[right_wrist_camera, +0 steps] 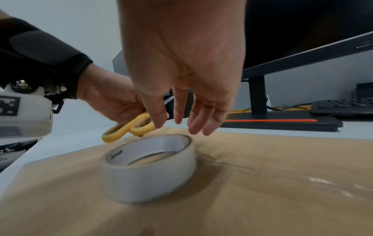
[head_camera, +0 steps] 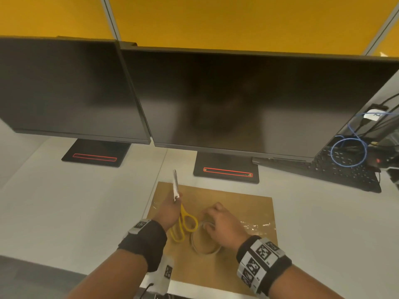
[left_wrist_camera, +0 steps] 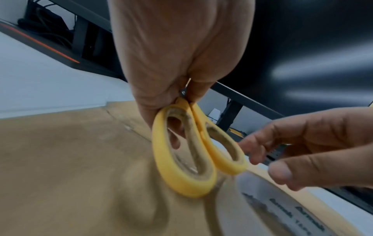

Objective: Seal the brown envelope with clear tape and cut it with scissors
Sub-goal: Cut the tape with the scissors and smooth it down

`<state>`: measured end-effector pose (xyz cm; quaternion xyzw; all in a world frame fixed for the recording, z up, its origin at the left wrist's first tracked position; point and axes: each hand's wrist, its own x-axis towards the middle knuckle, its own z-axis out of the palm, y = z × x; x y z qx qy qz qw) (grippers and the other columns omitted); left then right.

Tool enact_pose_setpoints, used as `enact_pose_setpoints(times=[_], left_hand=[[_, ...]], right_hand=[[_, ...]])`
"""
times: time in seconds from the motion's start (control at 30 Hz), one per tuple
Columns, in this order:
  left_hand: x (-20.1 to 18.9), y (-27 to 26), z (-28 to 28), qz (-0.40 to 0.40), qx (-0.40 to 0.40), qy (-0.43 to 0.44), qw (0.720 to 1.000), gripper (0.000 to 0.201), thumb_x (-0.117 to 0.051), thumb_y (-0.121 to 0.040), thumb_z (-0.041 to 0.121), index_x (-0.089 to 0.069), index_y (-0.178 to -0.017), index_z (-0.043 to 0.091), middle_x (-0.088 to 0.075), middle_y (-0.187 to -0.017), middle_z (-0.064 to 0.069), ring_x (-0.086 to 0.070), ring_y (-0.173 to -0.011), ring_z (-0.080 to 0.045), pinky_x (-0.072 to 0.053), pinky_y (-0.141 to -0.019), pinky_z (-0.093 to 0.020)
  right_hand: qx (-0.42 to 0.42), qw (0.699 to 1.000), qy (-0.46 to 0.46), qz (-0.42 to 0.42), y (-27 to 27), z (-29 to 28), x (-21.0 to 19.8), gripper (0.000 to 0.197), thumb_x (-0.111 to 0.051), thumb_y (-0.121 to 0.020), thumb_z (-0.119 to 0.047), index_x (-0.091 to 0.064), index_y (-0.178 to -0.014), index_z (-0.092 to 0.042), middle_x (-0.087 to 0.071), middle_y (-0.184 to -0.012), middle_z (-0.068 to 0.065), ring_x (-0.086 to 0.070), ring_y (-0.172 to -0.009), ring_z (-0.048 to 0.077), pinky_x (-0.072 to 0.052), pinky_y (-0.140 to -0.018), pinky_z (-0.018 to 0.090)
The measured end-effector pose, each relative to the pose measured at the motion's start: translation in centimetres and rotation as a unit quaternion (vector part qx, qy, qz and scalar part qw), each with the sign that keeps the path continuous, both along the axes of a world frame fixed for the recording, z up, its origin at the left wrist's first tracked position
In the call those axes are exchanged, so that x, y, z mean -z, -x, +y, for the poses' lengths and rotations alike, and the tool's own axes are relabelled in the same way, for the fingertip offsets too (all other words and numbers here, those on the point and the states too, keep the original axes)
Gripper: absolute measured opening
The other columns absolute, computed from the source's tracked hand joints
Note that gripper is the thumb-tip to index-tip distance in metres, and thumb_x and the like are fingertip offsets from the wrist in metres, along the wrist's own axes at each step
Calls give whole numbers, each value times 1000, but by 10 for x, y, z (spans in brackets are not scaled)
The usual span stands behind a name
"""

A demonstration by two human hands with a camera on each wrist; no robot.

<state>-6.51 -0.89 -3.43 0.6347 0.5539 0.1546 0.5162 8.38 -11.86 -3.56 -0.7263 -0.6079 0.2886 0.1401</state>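
The brown envelope (head_camera: 244, 203) lies flat on the white surface (head_camera: 75, 203), near the person, in front of the right monitor's stand (head_camera: 226, 171). A strip of clear tape (head_camera: 257, 225) already shines across its right part. The tape roll (right_wrist_camera: 149, 169) rests flat on the envelope, near the middle.

The left hand (head_camera: 170, 210) grasps the yellow scissors (left_wrist_camera: 193, 153) around the pivot, between thumb and fingers (left_wrist_camera: 175, 132); the closed blades (head_camera: 176, 184) point to the far side, and the two handle loops hang toward the person, above the left part of the envelope, just left of the roll.

The right hand (right_wrist_camera: 185, 67) hovers over the far edge of the roll, its fingers (right_wrist_camera: 210, 123) relaxed and pointing down, grasping nothing. From the right wrist view the fingertips are just above the roll's far rim and apart from it; the thumb is just beside the scissor handles, and I cannot tell if it touches them.

A black keyboard (head_camera: 345, 171) lies far right on the surface, with a blue cable (head_camera: 347, 152) looped above it
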Motion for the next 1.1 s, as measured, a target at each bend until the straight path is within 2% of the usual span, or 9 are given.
enact_pose_setpoints(times=[0.1, 0.2, 0.27, 0.33, 0.4, 0.53, 0.63, 0.8, 1.1], left_hand=[[-1, 9, 2, 16, -6, -21, 1000, 14, -38, -101, 22, -46, -112, 20, -51, -81, 4, -50, -73, -9, -37, -61, -16], [0, 23, 2, 56, 20, -29, 998, 6, -48, -97, 21, -48, -102, 18, -53, -79, 5, -54, -73, -14, -38, -59, -18], [1, 33, 4, 84, 29, -43, 995, 10, -51, -93, 13, -46, -98, 20, -52, -79, 4, -54, -77, -19, -40, -61, -23], [3, 42, 7, 91, 9, -50, 995, 23, -52, -91, 10, -37, -104, 23, -49, -86, 4, -53, -83, -23, -42, -71, -29], [6, 50, 10, 95, -19, -57, 994, 26, -53, -90, 9, -33, -103, 18, -50, -87, 2, -55, -82, -25, -44, -72, -33], [15, 62, 17, 104, -36, -70, 991, 16, -58, -85, 9, -47, -96, 10, -58, -94, -7, -57, -87, -25, -47, -71, -32], [20, 69, 22, 93, -71, -68, 991, 13, -61, -83, 10, -54, -94, 8, -59, -93, -6, -57, -86, -25, -47, -70, -32], [22, 74, 30, 79, -106, -66, 989, 14, -65, -84, 17, -57, -93, 10, -56, -83, 1, -55, -79, -22, -44, -69, -29], [32, 101, 46, 131, -145, -113, 974, 12, -63, -85, 11, -58, -96, 8, -59, -95, -8, -58, -90, -28, -50, -79, -38]], right_hand=[[-5, 998, 49, -37, 2, 2, 2, 43, -53, -90, -34, -49, -132, -25, -45, -127, 2, -47, -118, 23, -43, -99, 35], [-17, 993, 79, -81, 5, 5, 3, 38, -49, -92, -31, -50, -130, -25, -47, -128, 2, -46, -118, 23, -42, -98, 36], [-21, 991, 92, -94, 7, 8, 3, 37, -47, -92, -23, -51, -129, -26, -48, -129, 1, -46, -118, 23, -41, -98, 36], [-20, 990, 101, -101, 9, 11, 2, 38, -46, -91, -19, -52, -127, -27, -49, -128, 0, -47, -117, 23, -41, -98, 35], [-15, 989, 106, -106, 12, 14, 3, 35, -47, -90, -18, -55, -123, -28, -51, -126, 0, -49, -115, 22, -41, -96, 35], [8, 988, 115, -105, 13, 20, 3, 31, -48, -87, -15, -58, -112, -29, -54, -118, -2, -54, -108, 22, -42, -92, 34], [23, 988, 118, -96, 14, 24, 3, 28, -50, -86, -15, -60, -108, -31, -55, -114, -4, -55, -106, 20, -42, -90, 32], [34, 989, 119, -86, 15, 29, 2, 21, -52, -86, -19, -61, -103, -29, -56, -112, -5, -56, -103, 19, -42, -88, 30], [19, 988, 128, -80, 13, 32, 2, 22, -52, -84, -17, -60, -101, -29, -53, -104, -7, -56, -102, 18, -39, -81, 27]])
